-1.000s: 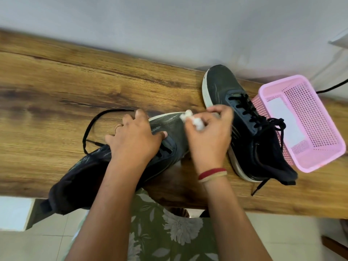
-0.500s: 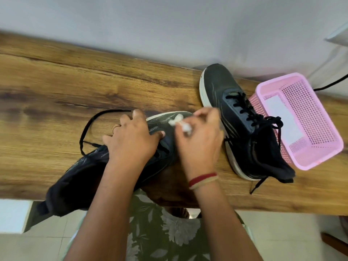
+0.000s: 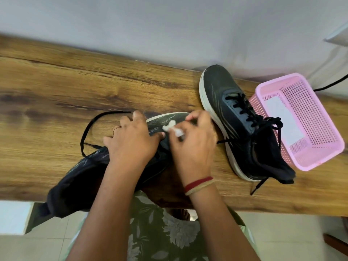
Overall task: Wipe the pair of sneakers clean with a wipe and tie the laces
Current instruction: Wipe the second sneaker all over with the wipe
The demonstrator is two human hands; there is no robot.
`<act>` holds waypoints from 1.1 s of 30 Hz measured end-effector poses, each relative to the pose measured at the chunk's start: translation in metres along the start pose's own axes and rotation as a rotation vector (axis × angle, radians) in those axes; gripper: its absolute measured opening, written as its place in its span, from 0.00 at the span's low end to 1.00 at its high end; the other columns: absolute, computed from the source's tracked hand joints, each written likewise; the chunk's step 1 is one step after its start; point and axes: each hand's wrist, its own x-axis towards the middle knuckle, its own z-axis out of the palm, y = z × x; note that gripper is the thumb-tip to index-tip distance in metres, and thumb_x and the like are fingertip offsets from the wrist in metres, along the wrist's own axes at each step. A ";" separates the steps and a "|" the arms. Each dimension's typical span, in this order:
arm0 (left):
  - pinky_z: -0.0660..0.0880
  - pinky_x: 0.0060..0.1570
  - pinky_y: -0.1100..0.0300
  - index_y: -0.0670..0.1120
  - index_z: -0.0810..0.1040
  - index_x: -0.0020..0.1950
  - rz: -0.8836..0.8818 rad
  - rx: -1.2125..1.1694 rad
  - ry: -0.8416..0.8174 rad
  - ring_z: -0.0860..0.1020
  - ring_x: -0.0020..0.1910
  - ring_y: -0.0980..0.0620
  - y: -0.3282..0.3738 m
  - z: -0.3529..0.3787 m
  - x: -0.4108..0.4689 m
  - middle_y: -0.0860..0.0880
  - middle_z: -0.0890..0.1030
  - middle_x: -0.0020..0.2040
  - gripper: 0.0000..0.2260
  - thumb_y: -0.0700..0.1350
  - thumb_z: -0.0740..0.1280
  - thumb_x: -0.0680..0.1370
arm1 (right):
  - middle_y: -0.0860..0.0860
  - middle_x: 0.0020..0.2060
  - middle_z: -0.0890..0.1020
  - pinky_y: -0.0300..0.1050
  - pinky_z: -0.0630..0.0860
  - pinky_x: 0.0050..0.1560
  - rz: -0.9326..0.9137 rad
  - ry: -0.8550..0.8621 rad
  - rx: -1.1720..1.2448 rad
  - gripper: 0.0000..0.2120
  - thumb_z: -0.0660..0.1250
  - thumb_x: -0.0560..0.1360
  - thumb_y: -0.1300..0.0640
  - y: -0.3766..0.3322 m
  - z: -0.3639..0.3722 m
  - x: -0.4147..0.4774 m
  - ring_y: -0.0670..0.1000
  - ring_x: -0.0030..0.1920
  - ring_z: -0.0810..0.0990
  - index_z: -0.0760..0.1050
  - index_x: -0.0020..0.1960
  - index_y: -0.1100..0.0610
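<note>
The right hand [image 3: 194, 147] has moved to the left across the toe of the near dark grey fabric sneaker [image 3: 162, 120], and the small white crumpled wipe [image 3: 169, 127] that it pinches went with it. One second ago the wipe was at the tip of the toe, close to the second dark grey sneaker [image 3: 235, 119]. Now it is just beside the thumb of the left hand [image 3: 131, 142], and the toe tip shows behind it. The wipe looks blurred, perhaps from motion.
</note>
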 end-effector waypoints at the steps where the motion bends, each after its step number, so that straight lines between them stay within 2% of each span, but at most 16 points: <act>1: 0.63 0.59 0.42 0.48 0.62 0.70 0.003 0.001 -0.002 0.69 0.65 0.39 0.000 0.000 0.000 0.42 0.68 0.66 0.30 0.62 0.64 0.75 | 0.46 0.48 0.67 0.51 0.73 0.52 0.072 0.038 0.015 0.05 0.72 0.69 0.54 0.005 -0.002 0.006 0.50 0.50 0.73 0.81 0.40 0.55; 3: 0.63 0.59 0.42 0.48 0.61 0.72 0.006 0.009 0.002 0.69 0.65 0.39 0.000 0.000 0.000 0.43 0.67 0.67 0.32 0.63 0.64 0.75 | 0.44 0.48 0.65 0.53 0.73 0.53 0.211 0.105 0.077 0.05 0.73 0.69 0.54 0.008 -0.006 0.015 0.50 0.51 0.73 0.81 0.39 0.55; 7: 0.63 0.60 0.43 0.48 0.61 0.71 -0.001 0.008 0.006 0.68 0.65 0.39 0.000 0.001 0.001 0.43 0.67 0.67 0.31 0.63 0.64 0.75 | 0.48 0.48 0.68 0.49 0.73 0.49 0.027 0.041 0.015 0.05 0.73 0.68 0.54 -0.002 0.000 0.003 0.50 0.50 0.73 0.80 0.39 0.55; 10: 0.63 0.59 0.43 0.48 0.62 0.70 0.002 -0.001 0.006 0.69 0.65 0.39 0.001 0.001 0.000 0.43 0.68 0.66 0.30 0.63 0.64 0.74 | 0.45 0.49 0.64 0.53 0.74 0.54 0.209 0.108 0.104 0.05 0.73 0.69 0.54 0.009 -0.005 0.015 0.49 0.50 0.73 0.79 0.39 0.55; 11: 0.63 0.59 0.43 0.48 0.62 0.69 0.005 0.002 0.006 0.69 0.65 0.39 0.001 0.001 0.000 0.43 0.68 0.66 0.30 0.63 0.64 0.74 | 0.45 0.49 0.64 0.54 0.74 0.53 0.219 0.113 0.116 0.05 0.73 0.69 0.54 0.009 -0.005 0.014 0.48 0.49 0.73 0.79 0.39 0.55; 14: 0.63 0.59 0.43 0.48 0.62 0.69 -0.001 0.000 0.007 0.69 0.65 0.39 0.001 0.001 0.000 0.43 0.68 0.66 0.30 0.63 0.64 0.75 | 0.47 0.48 0.67 0.49 0.74 0.50 0.032 0.031 -0.001 0.05 0.74 0.68 0.54 -0.002 0.000 0.002 0.48 0.48 0.73 0.80 0.39 0.55; 17: 0.62 0.59 0.43 0.48 0.64 0.68 0.000 -0.027 -0.002 0.69 0.65 0.39 0.001 0.001 0.000 0.43 0.68 0.65 0.29 0.63 0.65 0.74 | 0.45 0.48 0.66 0.42 0.70 0.53 0.180 0.109 0.064 0.05 0.73 0.69 0.54 0.011 -0.005 0.014 0.42 0.46 0.69 0.80 0.39 0.55; 19: 0.63 0.60 0.43 0.50 0.65 0.67 0.011 -0.060 -0.004 0.69 0.65 0.39 0.000 -0.001 0.000 0.44 0.68 0.65 0.29 0.63 0.66 0.73 | 0.48 0.47 0.70 0.31 0.67 0.50 0.233 0.263 0.231 0.04 0.73 0.69 0.57 0.018 -0.015 0.023 0.39 0.41 0.68 0.79 0.39 0.56; 21: 0.64 0.61 0.43 0.51 0.66 0.67 0.023 -0.108 -0.018 0.69 0.64 0.40 -0.004 -0.004 0.002 0.45 0.68 0.65 0.29 0.63 0.67 0.72 | 0.50 0.41 0.77 0.28 0.68 0.45 0.313 0.341 0.627 0.04 0.73 0.70 0.61 0.017 -0.024 0.025 0.38 0.39 0.73 0.78 0.39 0.55; 23: 0.67 0.63 0.43 0.52 0.68 0.63 0.036 -0.200 -0.037 0.71 0.63 0.42 -0.013 -0.005 0.005 0.46 0.71 0.64 0.27 0.64 0.68 0.70 | 0.48 0.35 0.80 0.33 0.73 0.39 0.519 0.252 1.136 0.05 0.70 0.72 0.63 0.010 -0.032 0.025 0.40 0.35 0.77 0.78 0.39 0.56; 24: 0.68 0.62 0.42 0.54 0.69 0.59 0.040 -0.258 -0.043 0.72 0.62 0.43 -0.019 -0.007 0.007 0.47 0.72 0.64 0.26 0.66 0.69 0.68 | 0.48 0.34 0.81 0.35 0.74 0.36 0.621 0.176 1.312 0.05 0.68 0.73 0.64 0.008 -0.036 0.025 0.42 0.34 0.78 0.77 0.40 0.57; 25: 0.70 0.61 0.42 0.55 0.69 0.56 0.039 -0.300 -0.039 0.73 0.62 0.44 -0.026 -0.009 0.008 0.48 0.74 0.63 0.26 0.68 0.69 0.66 | 0.50 0.36 0.81 0.35 0.74 0.33 0.703 0.114 1.406 0.04 0.67 0.74 0.65 0.009 -0.038 0.026 0.43 0.33 0.78 0.77 0.42 0.59; 27: 0.71 0.60 0.42 0.56 0.70 0.58 0.015 -0.293 -0.008 0.74 0.61 0.45 -0.040 -0.014 0.008 0.48 0.75 0.62 0.27 0.69 0.67 0.66 | 0.54 0.41 0.80 0.34 0.74 0.30 0.780 0.051 1.488 0.04 0.64 0.76 0.66 0.013 -0.042 0.028 0.45 0.33 0.78 0.77 0.45 0.60; 30: 0.71 0.59 0.43 0.53 0.71 0.61 -0.022 -0.170 0.057 0.74 0.60 0.42 -0.059 -0.018 0.008 0.46 0.76 0.61 0.26 0.67 0.66 0.69 | 0.55 0.46 0.81 0.37 0.75 0.35 0.745 0.092 1.408 0.07 0.64 0.76 0.68 0.020 -0.040 0.029 0.48 0.39 0.78 0.77 0.47 0.58; 33: 0.71 0.60 0.48 0.51 0.72 0.61 -0.014 -0.121 0.024 0.74 0.61 0.43 -0.064 -0.017 0.005 0.45 0.77 0.61 0.25 0.65 0.67 0.71 | 0.50 0.40 0.83 0.46 0.77 0.44 0.541 0.093 0.862 0.09 0.68 0.73 0.66 0.029 -0.031 0.026 0.47 0.41 0.80 0.81 0.42 0.53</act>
